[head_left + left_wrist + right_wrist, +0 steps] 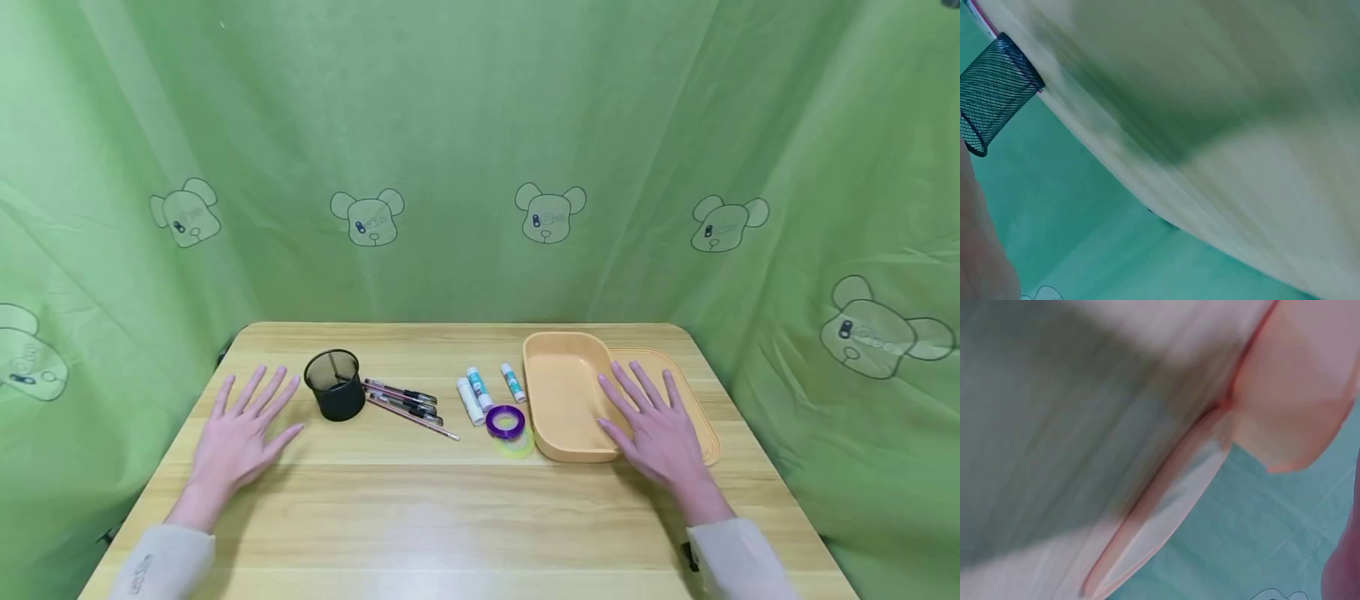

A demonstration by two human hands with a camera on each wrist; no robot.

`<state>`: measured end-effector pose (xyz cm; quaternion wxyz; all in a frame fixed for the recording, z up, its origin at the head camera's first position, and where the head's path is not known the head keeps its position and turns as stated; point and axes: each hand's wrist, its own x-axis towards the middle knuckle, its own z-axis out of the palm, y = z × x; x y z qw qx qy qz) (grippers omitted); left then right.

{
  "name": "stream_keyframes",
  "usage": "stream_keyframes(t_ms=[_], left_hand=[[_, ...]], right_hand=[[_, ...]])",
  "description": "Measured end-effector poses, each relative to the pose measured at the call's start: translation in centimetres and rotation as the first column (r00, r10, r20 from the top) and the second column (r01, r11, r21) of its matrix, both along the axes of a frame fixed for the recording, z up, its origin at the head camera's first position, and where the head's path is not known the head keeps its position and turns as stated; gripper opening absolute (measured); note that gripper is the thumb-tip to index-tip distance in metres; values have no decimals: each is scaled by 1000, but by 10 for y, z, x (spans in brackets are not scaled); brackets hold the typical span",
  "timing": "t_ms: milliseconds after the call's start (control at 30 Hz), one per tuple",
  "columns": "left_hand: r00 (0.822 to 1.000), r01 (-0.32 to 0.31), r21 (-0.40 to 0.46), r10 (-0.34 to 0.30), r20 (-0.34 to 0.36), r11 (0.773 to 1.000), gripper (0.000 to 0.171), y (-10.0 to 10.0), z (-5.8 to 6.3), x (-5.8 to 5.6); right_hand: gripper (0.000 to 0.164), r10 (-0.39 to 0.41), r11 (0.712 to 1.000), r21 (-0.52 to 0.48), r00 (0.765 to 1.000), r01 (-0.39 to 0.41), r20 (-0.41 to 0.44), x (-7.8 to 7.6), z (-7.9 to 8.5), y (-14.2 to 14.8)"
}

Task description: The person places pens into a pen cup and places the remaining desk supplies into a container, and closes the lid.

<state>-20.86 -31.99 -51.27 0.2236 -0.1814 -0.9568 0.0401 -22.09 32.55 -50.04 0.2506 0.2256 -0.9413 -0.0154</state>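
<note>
My left hand, fingers spread and straight, is over the left side of the table, beside a black mesh pen holder. The pen holder also shows in the left wrist view. My right hand has its fingers spread too, overlapping the orange box and its flat lid in the head view. Neither hand holds anything. Right of the pen holder lie several pens and a pencil. Glue sticks and a purple tape roll lie left of the box.
A yellow-green tape roll lies partly under the purple one, near the box. The wooden table has rounded far corners. A green curtain with printed bear heads hangs behind it and along both sides.
</note>
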Motion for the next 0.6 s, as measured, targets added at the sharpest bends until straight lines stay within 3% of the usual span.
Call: stream_keyframes(t_ms=[167,333,500,600], left_hand=[[998,-46,141,40,40,989,80,11,2,-4],[993,-86,335,55,101,938,84,23,2,-9],[981,-138,550,37,191,823,89,37,1,-15],[971,-164,657,2,239,736,95,42,3,-18]], right_hand=[[66,-1,998,-65,1000,2,10,-5,7,-18],[64,38,980,-199,998,-27,53,-9,17,-48],[62,100,943,-327,992,-70,74,-12,23,-83],[59,132,905,-420,985,-72,114,-15,26,-107]])
